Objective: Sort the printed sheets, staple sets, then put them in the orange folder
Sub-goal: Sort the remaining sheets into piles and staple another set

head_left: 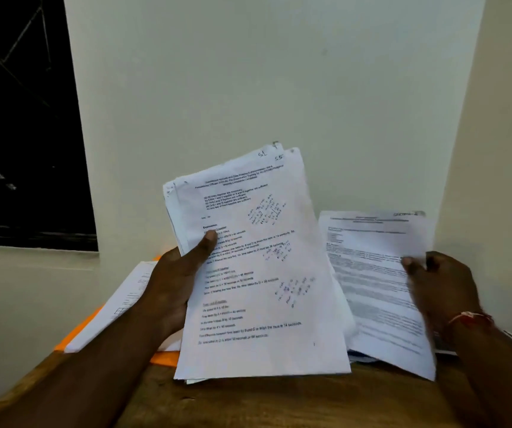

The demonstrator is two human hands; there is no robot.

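**Two handfuls of paper over an orange folder**

The left hand (174,282) holds a stack of printed sheets (257,273) tilted up above the desk (248,403). Its grip is closed on the stack's left edge, with the thumb pressed flat on the front page and the fingers hidden behind. The top page carries typed text with pen jottings beside it. "S1" and "S5" are handwritten at the upper corners of the fanned pages.

The right hand (443,285) pinches a separate printed sheet (372,273) at its right edge, thumb on top. This sheet is blurred, and its near-left corner tucks behind the stack. A red thread bracelet (467,318) sits on the right wrist.

The orange folder (75,332) lies flat on the wooden desk at the left, below and behind the left forearm. More printed pages (115,304) rest on top of it, so only its near edge and corner show. A pale wall (279,72) rises behind the desk, with a dark window (17,118) at the far left.
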